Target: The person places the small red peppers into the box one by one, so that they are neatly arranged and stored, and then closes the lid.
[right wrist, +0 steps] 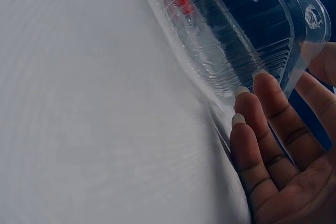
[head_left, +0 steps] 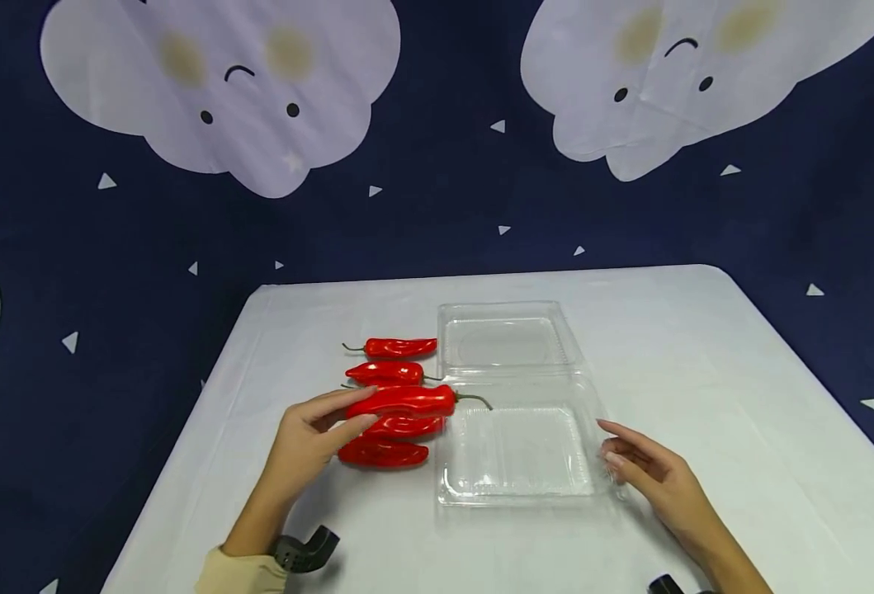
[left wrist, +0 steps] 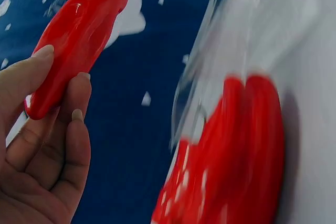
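My left hand (head_left: 299, 441) pinches a red chili pepper (head_left: 407, 402) near its tip, between thumb and fingers. In the left wrist view this pepper (left wrist: 79, 40) is raised, its stem end pointing away from the palm. Several other red peppers (head_left: 383, 453) lie in a column beneath and behind it. A clear plastic clamshell box (head_left: 511, 502) lies opened out to their right, its lid (head_left: 499, 307) folded back. My right hand (head_left: 655, 470) grips the box's right edge, and in the right wrist view its fingertips (right wrist: 247, 103) press the ribbed side wall.
Everything rests on a table with a white cover (head_left: 704, 355). Beyond the far edge hangs a dark blue cloth (head_left: 437, 223) with white clouds and small triangles. The farthest pepper (head_left: 399, 347) lies beside the lid. A black strap (head_left: 306, 551) circles the left wrist.
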`<state>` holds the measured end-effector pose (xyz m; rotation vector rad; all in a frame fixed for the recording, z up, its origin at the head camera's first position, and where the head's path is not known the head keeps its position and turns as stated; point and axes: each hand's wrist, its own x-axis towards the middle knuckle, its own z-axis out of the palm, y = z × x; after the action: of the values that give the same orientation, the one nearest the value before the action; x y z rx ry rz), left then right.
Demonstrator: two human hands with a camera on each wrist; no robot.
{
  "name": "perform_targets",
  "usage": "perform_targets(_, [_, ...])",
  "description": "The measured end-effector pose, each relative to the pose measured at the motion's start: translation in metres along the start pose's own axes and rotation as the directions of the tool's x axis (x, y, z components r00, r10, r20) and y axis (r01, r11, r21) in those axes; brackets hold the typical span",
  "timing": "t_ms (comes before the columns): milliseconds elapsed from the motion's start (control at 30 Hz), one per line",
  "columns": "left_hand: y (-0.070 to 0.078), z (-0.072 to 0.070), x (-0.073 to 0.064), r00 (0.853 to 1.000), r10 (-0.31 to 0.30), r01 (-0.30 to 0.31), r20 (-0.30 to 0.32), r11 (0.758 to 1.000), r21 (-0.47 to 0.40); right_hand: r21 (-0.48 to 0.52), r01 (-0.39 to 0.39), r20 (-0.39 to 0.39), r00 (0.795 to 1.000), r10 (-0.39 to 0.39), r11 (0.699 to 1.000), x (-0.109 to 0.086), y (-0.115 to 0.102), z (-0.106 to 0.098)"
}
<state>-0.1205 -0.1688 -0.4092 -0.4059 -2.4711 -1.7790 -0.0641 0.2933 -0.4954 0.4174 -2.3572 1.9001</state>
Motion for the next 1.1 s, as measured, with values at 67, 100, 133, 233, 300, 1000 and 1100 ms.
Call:
perform_targets(67, [0.005,0.018,0.011,0.999,-0.003,0.004,0.036,1.0,-0.02,0.009,0.008,-0.004,1.0,-0.008,1.0,0.0,0.0,0.0])
perform_targets(100, [0.008,0.028,0.017,0.999,0.0,0.002,0.054,1.0,-0.021,0.014,0.015,-0.005,1.0,-0.015,1.0,-0.001,0.0,0.0])
perform_targets(133, [0.009,0.036,0.021,0.998,-0.002,0.003,0.068,1.0,-0.014,0.02,0.024,-0.003,1.0,-0.024,1.0,0.0,0.0,0.001])
perform_targets(233, [0.011,0.062,0.033,0.994,0.021,-0.024,0.109,0.999,0.027,0.027,0.027,-0.004,1.0,-0.027,0.999,0.0,0.001,0.003])
perform_targets(300, [0.01,0.078,0.038,0.99,0.065,-0.073,0.127,0.995,0.061,0.02,0.014,-0.005,1.0,-0.014,1.0,0.001,0.002,0.004])
perform_targets(1000, [0.013,0.152,0.056,0.851,0.293,-0.524,0.435,0.434,0.733,-0.023,0.024,-0.026,0.999,-0.025,0.999,0.0,-0.003,0.001])
perform_targets(1100, [0.013,0.156,0.055,0.867,0.299,-0.495,0.399,0.428,0.756,-0.029,0.024,-0.025,0.999,-0.025,0.999,0.0,-0.001,0.001])
